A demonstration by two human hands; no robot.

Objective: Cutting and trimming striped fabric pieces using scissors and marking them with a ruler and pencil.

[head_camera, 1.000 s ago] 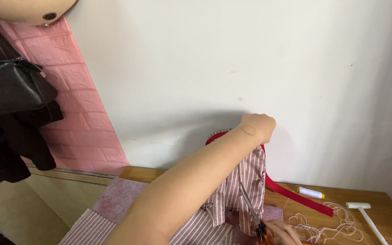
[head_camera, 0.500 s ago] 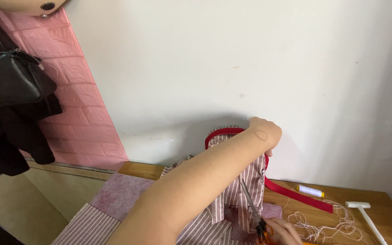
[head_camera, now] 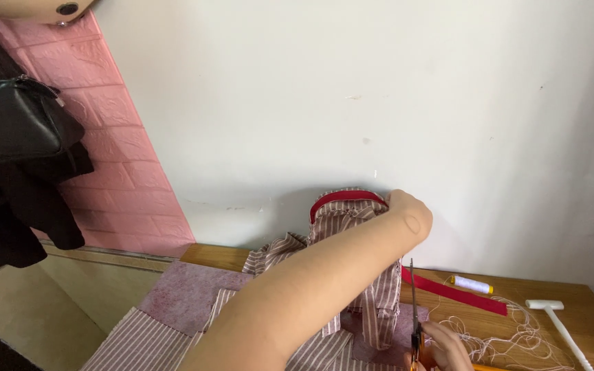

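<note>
On the worktop, the striped cloth spreads to the left, with its raised part held up near the wall by the left hand. The scissors stand upright just right of it, in the right hand. Further right lie a strap, a thread spool, loose threads and a small hammer. A bag hangs far left.

I see the striped fabric piece, brown and white with a red band along its top edge, held raised above the wooden table; its lower folds drape down onto the surface. I see the scissors upright just right of the hanging fabric, blades closed and pointing up, orange handles low at the frame's bottom edge.
</note>
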